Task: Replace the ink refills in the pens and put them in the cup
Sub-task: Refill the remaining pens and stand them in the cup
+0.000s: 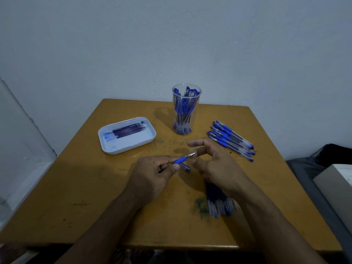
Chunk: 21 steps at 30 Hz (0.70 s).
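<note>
Pen (183, 159) gripped in left fingers (176, 166) over stained wooden table (95, 197); right fingers (194, 143) spread, seemingly touching tip; bluish wall (171, 44) behind.

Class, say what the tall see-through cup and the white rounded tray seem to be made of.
Tall see-through cup: likely clear glossy plastic, possibly glass; the pens inside show through its wall. White rounded tray: probably smooth moulded plastic, opaque with a soft sheen.

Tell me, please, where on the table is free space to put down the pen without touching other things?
Free: the near left part of the table, between the white tray and the front edge, beside the left hand. Also the far left corner behind the tray. Crowded: the right side, with the pen row, the cup, and the refill bundle under the right hand.
</note>
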Available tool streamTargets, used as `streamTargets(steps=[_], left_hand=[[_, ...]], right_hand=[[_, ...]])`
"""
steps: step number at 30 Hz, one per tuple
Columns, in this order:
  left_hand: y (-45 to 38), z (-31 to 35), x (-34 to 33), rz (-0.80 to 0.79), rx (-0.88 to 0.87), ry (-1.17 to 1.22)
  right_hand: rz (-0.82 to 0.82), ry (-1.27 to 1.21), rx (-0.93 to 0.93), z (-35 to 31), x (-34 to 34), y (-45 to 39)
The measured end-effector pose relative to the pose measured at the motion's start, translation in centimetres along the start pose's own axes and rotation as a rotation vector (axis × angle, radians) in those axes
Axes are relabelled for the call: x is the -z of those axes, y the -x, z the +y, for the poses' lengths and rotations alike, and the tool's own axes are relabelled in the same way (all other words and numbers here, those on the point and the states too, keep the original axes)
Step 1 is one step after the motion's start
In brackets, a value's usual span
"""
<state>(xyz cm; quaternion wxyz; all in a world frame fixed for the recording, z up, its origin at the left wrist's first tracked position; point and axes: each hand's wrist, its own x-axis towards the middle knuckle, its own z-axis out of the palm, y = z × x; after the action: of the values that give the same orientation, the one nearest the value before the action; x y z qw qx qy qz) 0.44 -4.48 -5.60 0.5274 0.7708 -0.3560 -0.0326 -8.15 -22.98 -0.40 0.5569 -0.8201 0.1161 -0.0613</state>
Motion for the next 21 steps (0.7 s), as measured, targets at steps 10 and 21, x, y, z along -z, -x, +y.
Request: streamTargets(steps=[10, 21], left_hand=[[0.07, 0.07, 0.04, 0.001, 0.03, 0.031], [-0.24, 0.14, 0.12, 0.077, 0.123, 0.111]], right_hand=[[0.038, -0.05, 0.008, 0.09, 0.02, 0.09], [0.321, 0.071, 0.13, -0.26, 0.17, -0.01]])
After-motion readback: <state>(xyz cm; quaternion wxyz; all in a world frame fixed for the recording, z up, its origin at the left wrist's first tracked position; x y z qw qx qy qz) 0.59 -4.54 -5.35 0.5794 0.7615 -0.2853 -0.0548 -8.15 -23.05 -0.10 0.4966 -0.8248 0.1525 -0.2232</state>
